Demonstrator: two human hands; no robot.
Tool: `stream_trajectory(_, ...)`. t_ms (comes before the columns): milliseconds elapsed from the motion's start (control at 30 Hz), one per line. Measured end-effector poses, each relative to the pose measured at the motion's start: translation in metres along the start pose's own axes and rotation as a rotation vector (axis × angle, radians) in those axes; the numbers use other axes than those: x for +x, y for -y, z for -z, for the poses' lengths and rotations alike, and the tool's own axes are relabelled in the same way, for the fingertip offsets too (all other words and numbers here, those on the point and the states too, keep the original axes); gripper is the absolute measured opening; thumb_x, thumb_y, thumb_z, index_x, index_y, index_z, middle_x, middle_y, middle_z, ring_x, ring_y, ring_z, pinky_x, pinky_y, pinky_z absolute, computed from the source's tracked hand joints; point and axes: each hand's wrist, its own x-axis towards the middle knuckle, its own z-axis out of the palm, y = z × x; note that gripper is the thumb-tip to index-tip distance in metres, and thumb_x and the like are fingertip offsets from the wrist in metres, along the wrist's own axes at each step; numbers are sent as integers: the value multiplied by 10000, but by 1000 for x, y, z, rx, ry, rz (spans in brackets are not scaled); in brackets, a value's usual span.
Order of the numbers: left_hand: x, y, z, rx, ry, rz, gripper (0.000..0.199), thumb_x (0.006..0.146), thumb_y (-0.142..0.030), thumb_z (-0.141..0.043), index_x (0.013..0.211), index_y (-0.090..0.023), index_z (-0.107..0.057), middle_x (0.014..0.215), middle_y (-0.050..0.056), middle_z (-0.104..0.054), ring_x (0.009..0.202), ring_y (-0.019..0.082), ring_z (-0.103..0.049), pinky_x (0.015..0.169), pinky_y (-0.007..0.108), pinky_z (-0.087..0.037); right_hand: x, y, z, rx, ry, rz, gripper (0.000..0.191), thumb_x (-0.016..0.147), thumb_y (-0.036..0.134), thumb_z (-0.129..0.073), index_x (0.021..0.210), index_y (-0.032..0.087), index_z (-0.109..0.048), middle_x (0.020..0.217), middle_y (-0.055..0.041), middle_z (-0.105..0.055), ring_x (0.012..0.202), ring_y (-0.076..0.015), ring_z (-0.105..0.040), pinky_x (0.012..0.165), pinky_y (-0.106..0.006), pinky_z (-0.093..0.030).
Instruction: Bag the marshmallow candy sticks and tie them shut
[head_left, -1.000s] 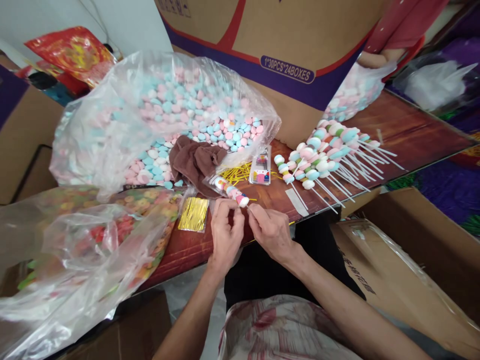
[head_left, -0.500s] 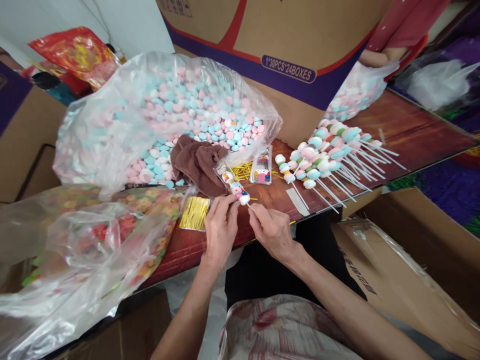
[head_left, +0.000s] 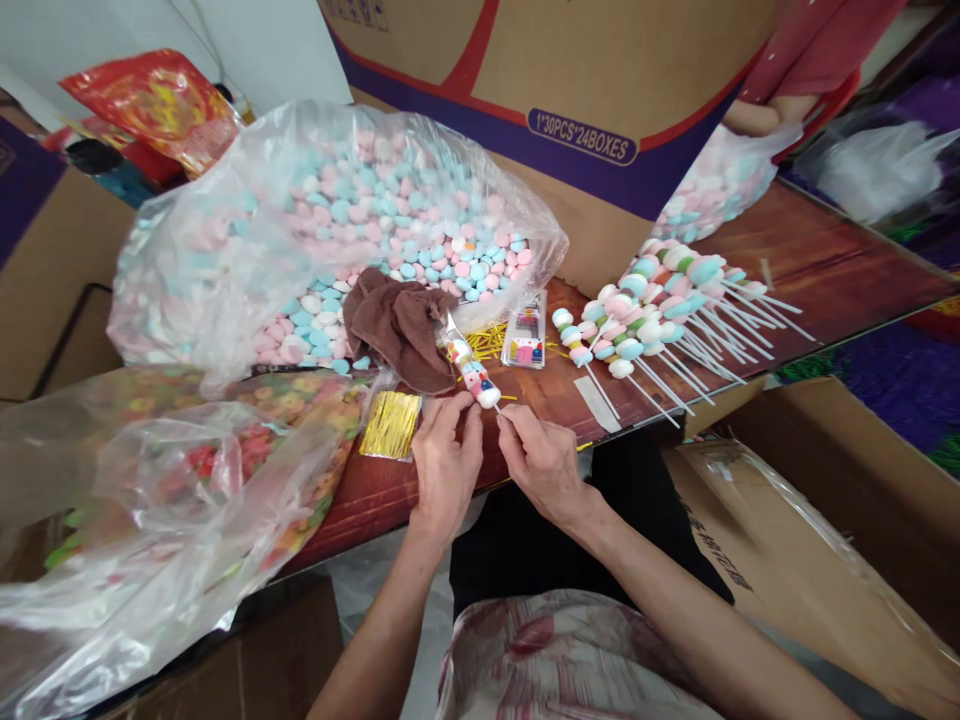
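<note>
A marshmallow skewer in a small printed clear bag points away from me over the table's near edge. My left hand is closed, its thumb and fingertips pinching the lower edge of the bag. The fingers of my right hand are closed on the thin white stick below the bag. Left of the hands lies a packet of gold twist ties. Beyond are a brown cloth, loose gold twist ties and a stack of flat printed bags.
A big clear sack of pink, blue and white marshmallows fills the back left. Several marshmallow skewers are piled at right. A large carton stands behind; an open carton sits lower right. Another person's arm shows upper right.
The printed bag sits a little straighter along the skewer, its far end shifted slightly. Both hands keep nearly the same place and grip; the whole view has drifted very slightly.
</note>
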Motion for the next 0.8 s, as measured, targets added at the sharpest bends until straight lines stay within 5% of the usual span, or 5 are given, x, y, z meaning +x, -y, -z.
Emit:
stream_trajectory(367, 1, -1, -5, -46, -34, 101, 148, 866, -158, -547, 915, -195, -681, 848, 40, -683, 760, 158, -621, 652, 265, -474, -2, 2, -2, 2, 13, -23, 158, 974, 159, -448, 904, 163, -590, 657, -20, -675, 533, -106, -606, 569, -226, -402)
stream_trajectory(600, 2, -6, -3, 1, -4, 37, 136, 826, -87, -520, 815, -201, -592, 780, 12, -602, 712, 149, -552, 659, 269, -430, 1, 6, -2, -150, 25, -22, 217, 913, 104, -449, 740, 180, -555, 517, 12, -598, 442, -110, -525, 488, -264, -261)
stream_trajectory(800, 0, -11, 1, -94, 98, -60, 144, 828, -71, -508, 816, -206, -558, 766, 2, -556, 713, 142, -533, 675, 264, -432, 8, 3, 3, -118, 60, 34, 224, 940, 120, -435, 763, 171, -562, 552, 3, -609, 471, -118, -543, 516, -256, -303)
